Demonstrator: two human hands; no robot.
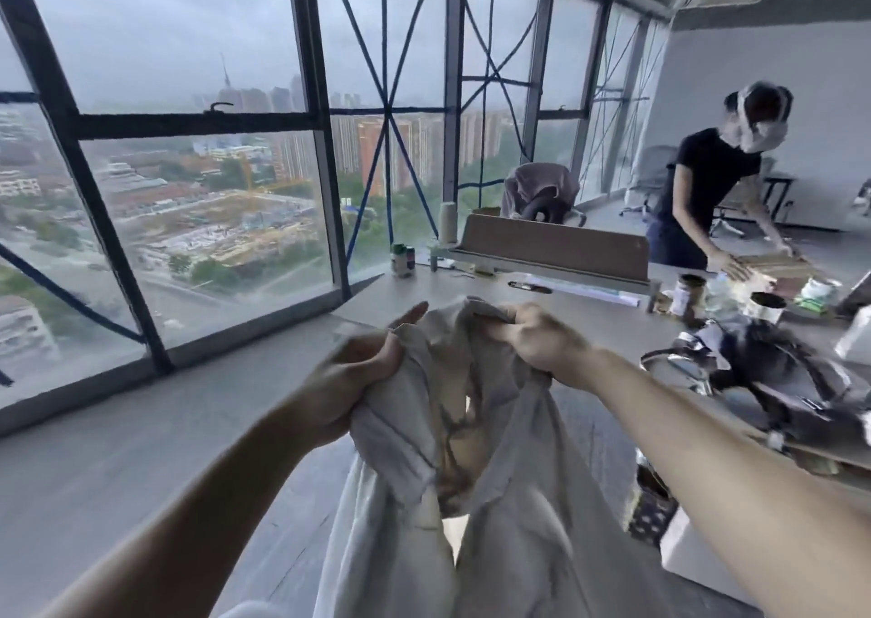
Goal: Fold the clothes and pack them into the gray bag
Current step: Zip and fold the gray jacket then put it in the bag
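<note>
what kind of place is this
Probably a high-rise office: tall windows look down over city buildings, a long desk carries a divider panel, and wheeled office chairs stand behind it. Another person works at the desk.

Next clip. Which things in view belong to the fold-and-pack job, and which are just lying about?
Job in hand:
white garment, gripped by the left hand and right hand
gray bag, lying on the table

Lying about:
jar
tin
small bottles
desk divider
chair draped with cloth
second person, busy elsewhere
</note>
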